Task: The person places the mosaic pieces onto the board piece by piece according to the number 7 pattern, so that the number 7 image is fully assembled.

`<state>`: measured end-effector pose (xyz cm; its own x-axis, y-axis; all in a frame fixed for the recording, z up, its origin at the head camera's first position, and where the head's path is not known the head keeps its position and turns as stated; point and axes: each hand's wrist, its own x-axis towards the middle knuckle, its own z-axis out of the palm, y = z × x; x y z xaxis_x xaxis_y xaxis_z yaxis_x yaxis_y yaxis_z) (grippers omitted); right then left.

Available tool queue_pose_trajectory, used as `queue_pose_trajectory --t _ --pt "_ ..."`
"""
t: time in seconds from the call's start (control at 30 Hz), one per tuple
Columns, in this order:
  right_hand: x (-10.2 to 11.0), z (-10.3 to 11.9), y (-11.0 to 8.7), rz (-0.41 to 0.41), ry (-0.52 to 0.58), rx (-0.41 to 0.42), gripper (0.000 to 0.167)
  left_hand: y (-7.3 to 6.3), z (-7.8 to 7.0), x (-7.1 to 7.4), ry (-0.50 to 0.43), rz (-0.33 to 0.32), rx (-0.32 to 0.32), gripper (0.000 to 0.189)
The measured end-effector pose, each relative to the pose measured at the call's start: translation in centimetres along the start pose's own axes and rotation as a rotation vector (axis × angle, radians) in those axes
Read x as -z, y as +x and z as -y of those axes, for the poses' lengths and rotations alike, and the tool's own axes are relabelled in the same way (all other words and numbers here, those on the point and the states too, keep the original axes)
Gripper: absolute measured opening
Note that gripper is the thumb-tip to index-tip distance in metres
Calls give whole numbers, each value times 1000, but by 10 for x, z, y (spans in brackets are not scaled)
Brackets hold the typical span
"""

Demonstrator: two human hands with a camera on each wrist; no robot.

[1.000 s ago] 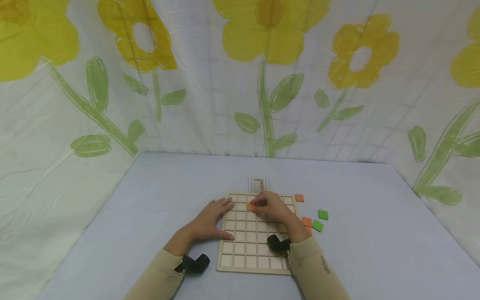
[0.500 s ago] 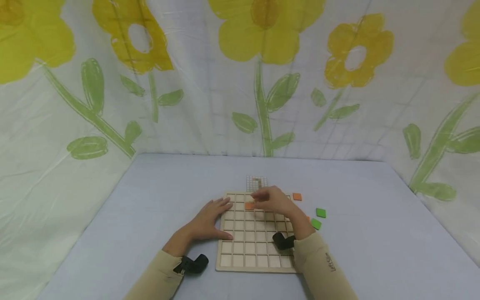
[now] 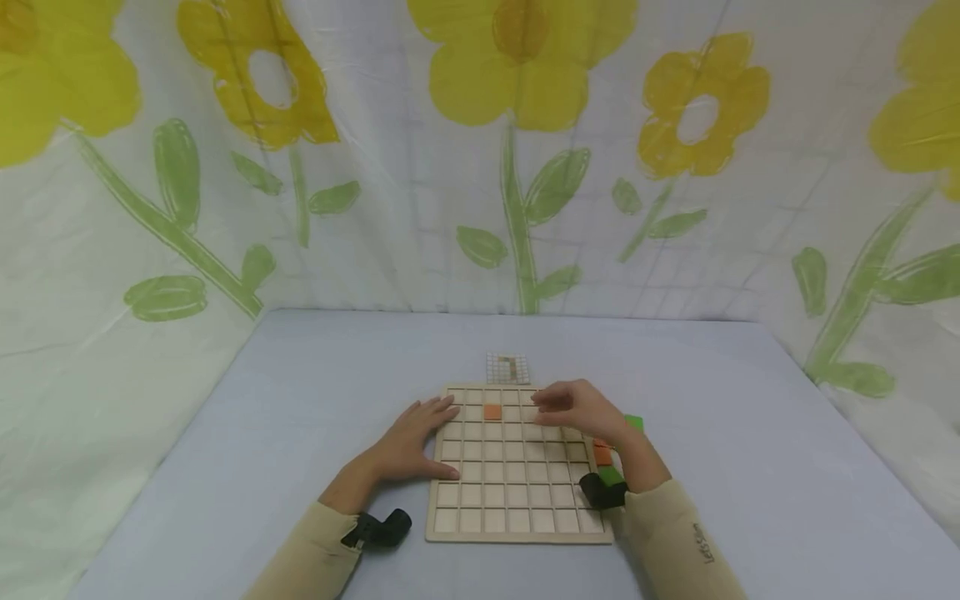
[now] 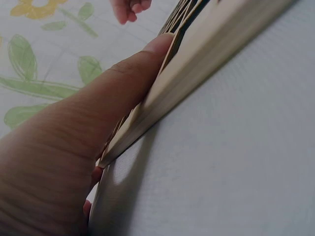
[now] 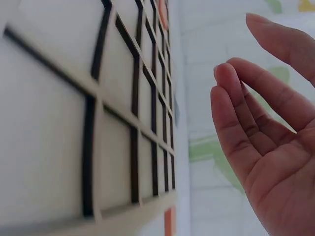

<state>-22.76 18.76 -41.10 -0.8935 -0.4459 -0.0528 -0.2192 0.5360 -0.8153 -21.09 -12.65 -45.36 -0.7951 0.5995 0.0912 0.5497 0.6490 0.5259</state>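
A wooden grid board (image 3: 483,473) with square cells lies on the table. One orange square tile (image 3: 492,412) sits in a cell of its second row from the far edge. My left hand (image 3: 408,442) rests on the board's left edge, fingers spread, the thumb (image 4: 147,59) lying over the rim. Above the right part of the grid hovers my right hand (image 3: 585,408); the right wrist view shows its palm (image 5: 280,167) with loosely bent fingers and nothing between them.
Orange tiles (image 3: 603,455) and green tiles (image 3: 611,476) lie right of the board, partly hidden by the right arm. Behind the far edge is a small grid card (image 3: 507,368) with a coloured pattern. A flowered cloth (image 3: 375,250) hangs at the back.
My right hand has let go of the orange tile in the cell and moved right, away from it. The left hand stays on the board's edge. The view has shifted slightly.
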Motion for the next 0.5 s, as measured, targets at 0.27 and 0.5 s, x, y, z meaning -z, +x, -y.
queue_pose_trajectory --t 0.27,0.5 --pt "17 -7 -21 -2 6 -27 39 -1 1 0 16 -4 -6 95" --pt "24 -16 -42 19 -42 -34 35 -1 -1 0 11 -12 -1 95"
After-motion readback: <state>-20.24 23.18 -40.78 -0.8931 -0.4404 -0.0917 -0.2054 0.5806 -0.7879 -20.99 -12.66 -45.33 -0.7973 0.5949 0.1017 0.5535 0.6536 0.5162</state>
